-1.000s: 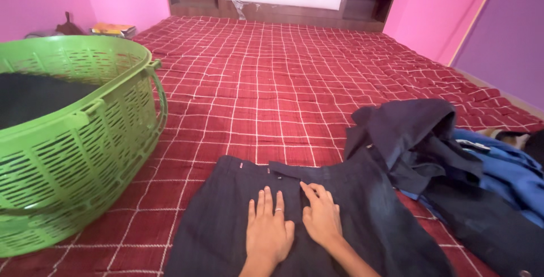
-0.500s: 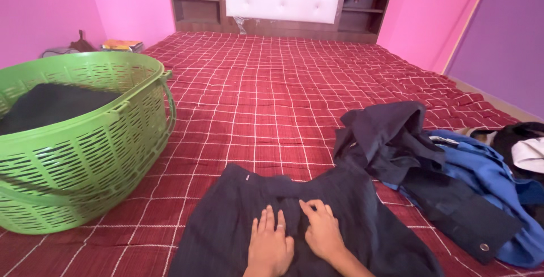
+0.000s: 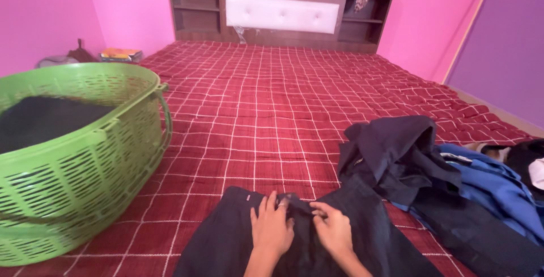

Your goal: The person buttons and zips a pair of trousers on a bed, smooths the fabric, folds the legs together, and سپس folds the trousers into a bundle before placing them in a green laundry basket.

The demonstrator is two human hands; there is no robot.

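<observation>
- At nine o'clock: green slotted laundry basket on the bed, dark cloth lying inside; close to the worked garment, so liable to be nudged by an elbow or a swung sleeve.
- At ten o'clock, far off by the pink wall: flat stack of books, yellow and orange on top; print too small to tell.
- At six o'clock, low centre: dark garment spread flat on the red checked bedspread, upper edge bunched between the hands.
- Left hand flat on that garment, fingers stretched out and pressing, closed on nothing.
- Right hand touching the same edge, fingers curled in a pinch on a fold of the cloth.
- Likely trouble: a crease pressed in crooked where the edge bunches; cloth sliding on the soft quilt under uneven pressure.
- At twelve o'clock, far: brown headboard with a white padded rectangular panel and open shelves; cloth draped at its right top corner.
- At three o'clock: heap of dark and blue clothes, just beside the garment; a loose flap may get caught in a fold.
- No package, label or sign legible anywhere.
</observation>
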